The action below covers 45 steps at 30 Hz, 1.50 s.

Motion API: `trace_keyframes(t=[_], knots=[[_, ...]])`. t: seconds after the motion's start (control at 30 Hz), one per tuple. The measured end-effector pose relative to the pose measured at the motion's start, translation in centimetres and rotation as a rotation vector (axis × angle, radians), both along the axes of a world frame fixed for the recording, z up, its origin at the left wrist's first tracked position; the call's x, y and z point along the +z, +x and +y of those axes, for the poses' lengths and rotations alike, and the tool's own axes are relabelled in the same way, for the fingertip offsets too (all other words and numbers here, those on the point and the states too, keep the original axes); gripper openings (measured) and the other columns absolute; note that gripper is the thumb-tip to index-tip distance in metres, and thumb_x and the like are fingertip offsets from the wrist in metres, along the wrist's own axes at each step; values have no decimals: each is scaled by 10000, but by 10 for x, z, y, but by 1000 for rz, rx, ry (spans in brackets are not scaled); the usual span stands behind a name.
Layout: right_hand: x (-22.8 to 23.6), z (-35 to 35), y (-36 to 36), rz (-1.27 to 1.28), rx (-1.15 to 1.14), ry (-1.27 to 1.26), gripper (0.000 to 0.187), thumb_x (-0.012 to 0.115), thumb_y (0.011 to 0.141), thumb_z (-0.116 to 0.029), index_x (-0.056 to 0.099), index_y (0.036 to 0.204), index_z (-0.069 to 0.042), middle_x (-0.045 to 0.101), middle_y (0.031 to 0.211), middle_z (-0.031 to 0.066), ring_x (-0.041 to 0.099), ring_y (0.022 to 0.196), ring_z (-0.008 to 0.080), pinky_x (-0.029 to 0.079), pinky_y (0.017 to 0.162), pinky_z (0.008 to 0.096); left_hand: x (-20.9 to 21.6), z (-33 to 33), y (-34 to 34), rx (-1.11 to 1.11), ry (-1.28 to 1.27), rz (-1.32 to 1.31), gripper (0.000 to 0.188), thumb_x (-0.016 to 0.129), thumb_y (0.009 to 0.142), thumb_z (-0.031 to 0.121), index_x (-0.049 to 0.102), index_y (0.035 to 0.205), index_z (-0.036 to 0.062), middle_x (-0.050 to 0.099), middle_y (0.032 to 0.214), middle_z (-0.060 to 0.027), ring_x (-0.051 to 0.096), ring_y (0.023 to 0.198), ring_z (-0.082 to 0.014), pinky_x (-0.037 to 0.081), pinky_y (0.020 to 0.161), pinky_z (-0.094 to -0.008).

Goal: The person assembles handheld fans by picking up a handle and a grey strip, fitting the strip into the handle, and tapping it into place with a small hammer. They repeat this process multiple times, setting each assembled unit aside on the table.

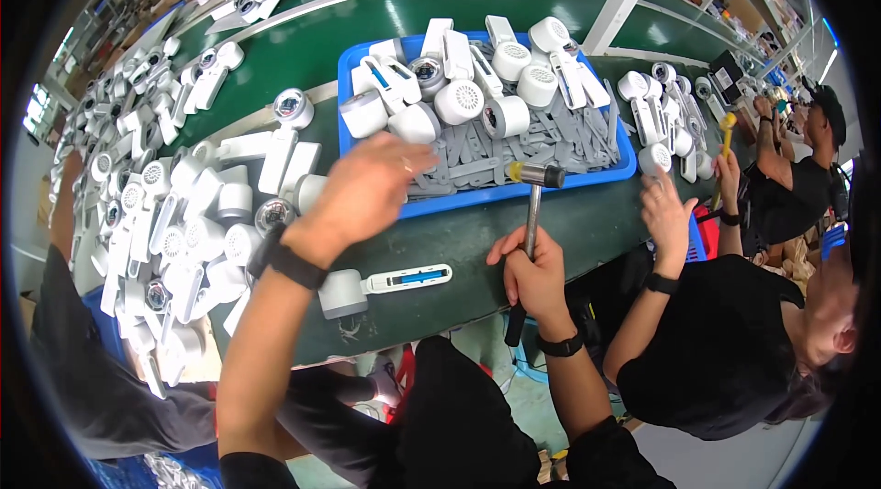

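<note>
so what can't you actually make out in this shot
- Head view: what the left hand touches in the blue tray; the hand itself covers it.
- Head view: the hammer handle's middle, wrapped by the right hand.
- Head view: markings on the white handheld fan lying on the green bench; too small.
- Head view: the heaps of white fan parts at the left rim; bent and blurred by the fisheye.

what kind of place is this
Likely a factory assembly line: a green conveyor belt, a blue tray of white handheld fan parts, and the right hand gripping a small hammer.
</note>
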State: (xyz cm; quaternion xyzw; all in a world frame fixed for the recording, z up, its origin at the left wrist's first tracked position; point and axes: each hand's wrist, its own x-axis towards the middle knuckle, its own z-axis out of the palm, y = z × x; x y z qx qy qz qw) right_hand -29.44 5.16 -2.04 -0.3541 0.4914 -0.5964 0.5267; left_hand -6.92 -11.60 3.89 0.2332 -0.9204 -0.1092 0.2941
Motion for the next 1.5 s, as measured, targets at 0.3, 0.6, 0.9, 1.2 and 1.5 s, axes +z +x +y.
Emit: trace_keyframes(t=[0.3, 0.6, 0.9, 1.2, 1.5], knots=[[-10, 7, 2, -17, -68, -73, 161, 437, 910, 117, 518, 969, -8, 687, 913, 192, 471, 385, 106, 362, 350, 245, 5, -9, -3, 24, 131, -257, 407, 579, 774, -75, 750, 1129, 27, 731, 993, -166, 654, 986, -348, 504, 931, -442], [2, 11, -3, 674, 355, -381, 86, 628, 781, -1, 683, 814, -59, 686, 737, 69, 664, 606, 243, 505, 563, 327, 23, -13, -97, -11, 180, 6, 343, 636, 898, -8, 717, 1223, 68, 722, 1053, -172, 670, 959, -370, 549, 854, -424], [1, 8, -5, 641, 334, -364, 80, 633, 794, -8, 687, 810, -64, 671, 716, 78, 653, 590, 256, 503, 550, 345, 5, -54, -162, -171, -198, -164, 276, 719, 889, 127, 748, 1161, 92, 733, 1152, -25, 560, 1286, -233, 365, 1144, -421], [5, 9, -8, 533, 265, -313, 46, 631, 804, -36, 674, 818, -46, 626, 668, 97, 613, 554, 243, 471, 538, 355, -14, -60, -209, -138, -329, -284, 184, 765, 819, 172, 794, 988, 106, 729, 1029, -5, 605, 1090, -210, 418, 1035, -359], [1, 14, -16, 364, 214, -295, 222, 533, 805, 33, 728, 900, -15, 664, 644, 42, 588, 499, 96, 438, 479, 267, 46, 7, -134, 54, 662, 388, 117, 622, 1011, 74, 696, 1064, 1, 751, 1034, -114, 754, 820, -208, 566, 664, -317]])
